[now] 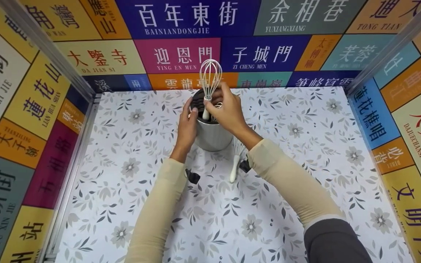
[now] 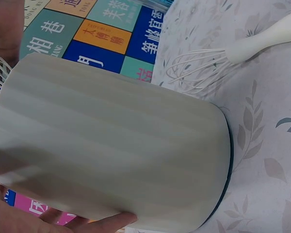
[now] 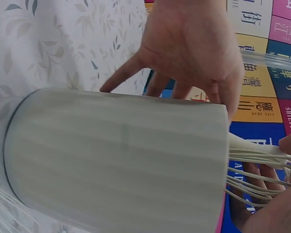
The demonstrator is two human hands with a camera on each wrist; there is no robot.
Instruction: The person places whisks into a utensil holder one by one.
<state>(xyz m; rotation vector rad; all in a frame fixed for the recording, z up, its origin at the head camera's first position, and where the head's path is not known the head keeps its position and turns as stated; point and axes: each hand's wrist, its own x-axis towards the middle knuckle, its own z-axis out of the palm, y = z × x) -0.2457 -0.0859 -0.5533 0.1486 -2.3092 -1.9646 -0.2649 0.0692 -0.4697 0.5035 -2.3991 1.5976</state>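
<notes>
A pale grey cylindrical utensil holder [image 1: 213, 137] with a dark ridged inside [image 1: 198, 100] stands upright near the back of the table. My left hand [image 1: 186, 128] holds its left side, thumb at the rim and fingers round the wall. With thumb and fingers, my right hand [image 1: 231, 111] pinches a white-handled whisk [image 1: 210, 73] over the opening, wire end up and handle end down at the mouth. More whisk wires [image 3: 254, 182] show at the rim, partly covered by the right hand. A second whisk [image 1: 235, 166] lies on the table close to the holder's right front.
The table has a white floral cover [image 1: 254, 219]. Upright panels with street-name lettering [image 1: 181, 54] enclose the back and both sides. Small black pieces [image 1: 193, 176] appear beside both forearms.
</notes>
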